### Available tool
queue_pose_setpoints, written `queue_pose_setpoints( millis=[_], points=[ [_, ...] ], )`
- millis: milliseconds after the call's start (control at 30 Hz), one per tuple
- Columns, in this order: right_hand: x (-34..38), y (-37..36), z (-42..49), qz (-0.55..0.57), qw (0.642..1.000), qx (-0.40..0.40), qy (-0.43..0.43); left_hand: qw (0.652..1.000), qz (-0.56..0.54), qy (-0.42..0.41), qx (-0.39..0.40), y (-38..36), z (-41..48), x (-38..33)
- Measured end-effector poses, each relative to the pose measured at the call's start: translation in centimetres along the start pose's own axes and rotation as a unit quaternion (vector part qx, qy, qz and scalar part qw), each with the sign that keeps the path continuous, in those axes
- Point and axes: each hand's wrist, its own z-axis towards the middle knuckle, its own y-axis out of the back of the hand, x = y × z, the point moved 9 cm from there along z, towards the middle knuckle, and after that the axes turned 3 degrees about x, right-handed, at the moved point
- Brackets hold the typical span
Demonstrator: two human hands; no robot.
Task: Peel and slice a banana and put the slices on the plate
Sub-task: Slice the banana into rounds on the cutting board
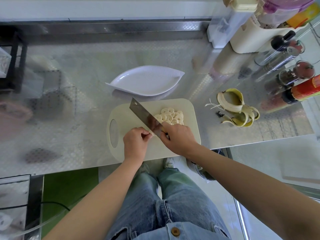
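Our right hand (178, 138) grips the cleaver (144, 113) by its handle, blade angled down on the cutting board (188, 108); our left hand (136, 142) pinches the last banana stub (152, 133) beside it. Cut slices (170, 116) lie piled behind the blade. Slicing looks almost finished; next we must carry them to the plate (147, 80) beyond the board.

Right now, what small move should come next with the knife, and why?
Probably press the knife down through the stub, since the left hand pinches only a small end beside the blade. The right hand grips the knife; slices lie heaped on the board, and the plate holds none yet.
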Motion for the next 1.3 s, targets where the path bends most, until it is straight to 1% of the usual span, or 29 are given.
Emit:
queue_pose_setpoints(
  millis=[333,533,633,1133,1300],
  points=[
    [-0.3,-1.0,0.3,0.024,1.000,0.016,-0.010,1.000,0.003,0.007,0.009,-0.1,0.1,0.0],
    [-0.6,-1.6,0.6,0.058,0.998,0.021,-0.020,1.000,0.009,0.012,0.010,0.0,0.1,-0.1],
    [-1.0,-1.8,0.6,0.078,0.996,0.021,-0.029,0.999,0.022,0.028,-0.008,0.2,0.0,0.2],
    [0.5,-2.1,1.1,0.008,1.000,0.016,0.019,0.998,0.050,0.030,-0.011,-0.2,0.0,0.6],
    [0.6,-2.3,1.1,-0.007,1.000,0.009,0.021,0.998,0.040,0.038,-0.014,-0.1,0.0,0.7]
  ],
)
